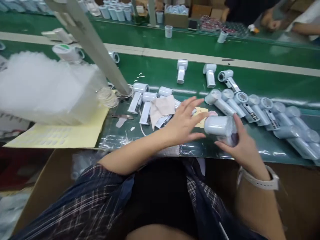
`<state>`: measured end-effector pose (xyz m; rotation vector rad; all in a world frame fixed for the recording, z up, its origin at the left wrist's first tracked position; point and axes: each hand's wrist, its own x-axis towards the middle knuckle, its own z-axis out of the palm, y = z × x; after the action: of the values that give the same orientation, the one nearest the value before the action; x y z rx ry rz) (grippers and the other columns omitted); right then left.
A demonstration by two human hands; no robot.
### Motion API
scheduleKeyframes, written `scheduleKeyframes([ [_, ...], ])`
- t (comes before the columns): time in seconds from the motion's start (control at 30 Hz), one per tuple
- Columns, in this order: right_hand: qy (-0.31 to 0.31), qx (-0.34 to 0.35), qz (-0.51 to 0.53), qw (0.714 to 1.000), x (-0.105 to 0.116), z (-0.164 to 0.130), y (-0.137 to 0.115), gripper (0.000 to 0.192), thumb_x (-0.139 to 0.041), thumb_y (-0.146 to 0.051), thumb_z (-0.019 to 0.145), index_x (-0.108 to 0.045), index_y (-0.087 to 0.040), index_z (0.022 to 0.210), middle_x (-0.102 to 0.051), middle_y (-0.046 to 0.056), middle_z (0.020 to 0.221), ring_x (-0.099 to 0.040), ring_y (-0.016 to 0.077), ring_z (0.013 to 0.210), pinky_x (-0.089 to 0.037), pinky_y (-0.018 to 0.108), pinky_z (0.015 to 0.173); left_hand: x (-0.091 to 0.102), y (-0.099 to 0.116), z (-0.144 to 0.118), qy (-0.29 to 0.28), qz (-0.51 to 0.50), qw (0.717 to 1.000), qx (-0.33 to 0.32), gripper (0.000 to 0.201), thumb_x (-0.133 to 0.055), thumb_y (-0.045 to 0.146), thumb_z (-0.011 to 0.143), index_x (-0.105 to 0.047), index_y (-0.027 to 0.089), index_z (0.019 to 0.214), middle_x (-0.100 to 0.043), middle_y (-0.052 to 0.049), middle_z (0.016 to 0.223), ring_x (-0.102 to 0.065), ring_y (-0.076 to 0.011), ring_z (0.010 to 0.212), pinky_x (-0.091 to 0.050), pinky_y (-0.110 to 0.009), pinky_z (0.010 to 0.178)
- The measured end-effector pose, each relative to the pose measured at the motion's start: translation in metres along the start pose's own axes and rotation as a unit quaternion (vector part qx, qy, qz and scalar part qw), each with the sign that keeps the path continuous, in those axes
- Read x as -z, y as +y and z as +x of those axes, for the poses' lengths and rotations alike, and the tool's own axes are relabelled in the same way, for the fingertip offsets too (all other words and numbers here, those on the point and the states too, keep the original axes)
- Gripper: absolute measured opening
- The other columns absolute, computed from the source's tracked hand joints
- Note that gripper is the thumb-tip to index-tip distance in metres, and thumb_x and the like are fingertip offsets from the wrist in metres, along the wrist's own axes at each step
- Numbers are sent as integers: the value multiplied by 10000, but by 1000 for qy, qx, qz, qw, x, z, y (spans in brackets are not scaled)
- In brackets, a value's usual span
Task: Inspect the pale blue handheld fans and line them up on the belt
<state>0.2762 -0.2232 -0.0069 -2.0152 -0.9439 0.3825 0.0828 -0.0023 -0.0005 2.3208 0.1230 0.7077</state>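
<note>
Right hand [243, 143] is gripping a pale blue housing [217, 126] by one end, a bit right of centre frame. Left hand [183, 122]'s just beside it, fingers spread wide. Bunch more housings [224, 107] over at the right.

**Even light, glossy glare**

Bright, even light covers the green table [160, 73], with white glare streaking its glossy near edge. The space below is dim. The right hand [246, 146] is motion-blurred; the view's outer edges look soft and stretched.
</note>
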Motion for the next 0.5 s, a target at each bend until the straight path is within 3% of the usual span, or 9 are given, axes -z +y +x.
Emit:
scheduleKeyframes([
  [0.07, 45, -63, -72, 994, 46, 4, 40, 1126, -1074, -488, 437, -704, -282, 1480, -757, 170, 1373, -665, 518, 1338, -441, 757, 1213, 5, -18, -6, -11, 91, 994, 53, 487, -888, 381, 897, -700, 230, 1320, -430, -192, 1742, -274, -457, 1719, -241, -774, 1398],
  [0.13, 93, -102, -74, 988, 82, 5, 75, 1015, -1095, -439, 320, -788, -282, 1275, -758, 200, 1327, -600, 580, 1385, -336, 807, 1240, 7, -33, -13, 27, 140, 985, 92, 372, -806, 286, 944, -689, 223, 1291, -459, -179, 1699, -316, -430, 1698, -275, -777, 1384],
  [0.23, 188, -92, -78, 975, 113, 4, 105, 783, -1100, -442, 317, -823, -307, 1036, -632, 238, 1545, -320, 574, 1647, -181, 792, 1285, 3, -43, -21, 65, 153, 980, 109, 317, -768, 261, 958, -679, 238, 1261, -498, -151, 1654, -356, -411, 1670, -321, -769, 1369],
  [0.3, 224, -74, -99, 967, 124, 4, 113, 671, -1082, -521, 420, -833, -337, 1014, -465, 215, 1741, -161, 503, 1739, -107, 769, 1297, 0, -42, -22, 61, 146, 982, 102, 320, -757, 262, 964, -677, 246, 1273, -499, -147, 1656, -346, -409, 1673, -332, -768, 1363],
  [0.37, 226, -80, -141, 961, 134, 6, 115, 675, -1046, -623, 473, -833, -366, 1060, -347, 190, 1833, -104, 494, 1758, -4, 768, 1299, 0, -39, -22, 54, 142, 983, 100, 312, -737, 263, 974, -680, 241, 1280, -500, -152, 1655, -346, -411, 1671, -337, -772, 1358],
  [0.43, 206, -106, -192, 954, 148, 17, 112, 745, -1028, -668, 433, -827, -370, 1085, -342, 215, 1835, -81, 525, 1754, 64, 772, 1296, 0, -36, -23, 56, 142, 983, 101, 299, -721, 272, 983, -688, 234, 1278, -506, -160, 1650, -360, -412, 1664, -343, -769, 1357],
  [0.5, 184, -96, -237, 949, 160, 47, 101, 756, -1030, -639, 421, -827, -376, 1100, -356, 234, 1823, -78, 500, 1761, 44, 749, 1319, 1, -33, -24, 61, 141, 983, 99, 299, -705, 280, 990, -695, 219, 1282, -512, -179, 1643, -375, -417, 1658, -356, -760, 1357],
])
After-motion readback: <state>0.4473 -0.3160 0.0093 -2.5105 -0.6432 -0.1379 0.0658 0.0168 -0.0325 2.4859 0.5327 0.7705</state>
